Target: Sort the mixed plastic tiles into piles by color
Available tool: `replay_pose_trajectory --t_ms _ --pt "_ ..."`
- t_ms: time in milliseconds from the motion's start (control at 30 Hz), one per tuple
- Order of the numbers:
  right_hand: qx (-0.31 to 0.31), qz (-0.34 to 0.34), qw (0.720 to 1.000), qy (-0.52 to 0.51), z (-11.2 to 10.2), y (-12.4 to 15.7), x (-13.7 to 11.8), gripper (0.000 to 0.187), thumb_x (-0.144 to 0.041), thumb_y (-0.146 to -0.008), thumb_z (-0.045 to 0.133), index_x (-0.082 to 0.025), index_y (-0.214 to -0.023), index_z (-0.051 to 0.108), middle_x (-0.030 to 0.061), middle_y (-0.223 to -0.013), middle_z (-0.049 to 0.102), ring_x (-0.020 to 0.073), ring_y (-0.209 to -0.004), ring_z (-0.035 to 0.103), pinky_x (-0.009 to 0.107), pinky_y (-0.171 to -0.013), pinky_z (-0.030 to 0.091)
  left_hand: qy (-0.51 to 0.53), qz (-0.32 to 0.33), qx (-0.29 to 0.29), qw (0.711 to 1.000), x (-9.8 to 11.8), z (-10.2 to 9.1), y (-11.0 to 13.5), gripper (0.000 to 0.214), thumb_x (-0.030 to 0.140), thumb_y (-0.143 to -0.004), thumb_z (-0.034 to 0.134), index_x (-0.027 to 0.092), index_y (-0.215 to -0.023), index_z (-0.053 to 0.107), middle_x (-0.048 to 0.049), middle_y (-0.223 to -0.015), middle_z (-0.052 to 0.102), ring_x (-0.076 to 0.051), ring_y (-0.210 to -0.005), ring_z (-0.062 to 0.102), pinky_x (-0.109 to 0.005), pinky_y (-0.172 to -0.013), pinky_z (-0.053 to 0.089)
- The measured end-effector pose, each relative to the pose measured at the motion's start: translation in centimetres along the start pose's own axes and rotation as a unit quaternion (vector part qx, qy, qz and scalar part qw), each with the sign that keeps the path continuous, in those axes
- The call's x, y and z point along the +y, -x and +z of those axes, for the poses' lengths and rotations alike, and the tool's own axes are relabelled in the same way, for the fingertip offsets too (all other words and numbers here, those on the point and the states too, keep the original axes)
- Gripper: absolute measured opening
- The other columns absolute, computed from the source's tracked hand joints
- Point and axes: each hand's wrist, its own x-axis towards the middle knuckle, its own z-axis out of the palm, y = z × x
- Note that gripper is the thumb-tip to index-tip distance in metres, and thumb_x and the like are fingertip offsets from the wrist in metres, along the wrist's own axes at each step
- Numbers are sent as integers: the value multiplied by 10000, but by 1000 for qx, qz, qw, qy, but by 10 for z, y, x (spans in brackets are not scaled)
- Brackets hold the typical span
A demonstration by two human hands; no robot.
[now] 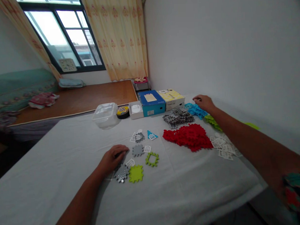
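My left hand (114, 157) rests on the cloth, fingers loosely bent and thumb apart, with nothing visible in it. Close by are a grey square interlocking piece (138, 150), a darker grey piece (122, 173) and a lime green square piece (136, 173). A lime green frame piece (152, 159), a blue triangular piece (151, 134) and white window pieces (147, 149) lie farther right. My right hand (205, 103) is stretched over the far side of the blue pile (196, 111). Its fingers are drawn together; whatever they hold is too small to make out.
Piles of grey pieces (178, 117), red pieces (189, 137), green pieces (212, 122) and white pieces (223, 145) line the right side. At the back stand a clear plastic tub (105, 114), a round black-and-yellow tin (122, 112), a white box (135, 110), a blue box (152, 104) and a yellow box (171, 98).
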Motion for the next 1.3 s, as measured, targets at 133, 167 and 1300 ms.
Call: replay_pose_trajectory --t_ms 133,167,1300 --pt "-52 -86 993 -65 23 16 -59 267 -274 -899 496 -224 -1061 703 57 -1023 733 209 -929 663 342 -849 516 3 2 -4 1000 4 1 -1 279 367 -862 512 247 -986 732 -55 -1064 728 -206 -1025 650 -384 -960 506" --pt "-83 -123 985 -85 34 24 -79 262 -262 -900 504 -213 -1068 699 54 -1030 732 193 -924 665 317 -854 507 5 1 -3 1000 4 1 -1 279 361 -861 511 245 -990 730 -54 -1067 727 -205 -1029 647 -385 -962 504" --pt "-207 -156 948 -183 97 68 -180 278 -211 -674 791 -178 -935 702 5 -831 704 136 -735 614 215 -646 403 18 16 10 1000 -6 7 0 292 341 -835 515 224 -988 736 -57 -1046 733 -218 -1007 656 -370 -951 501"
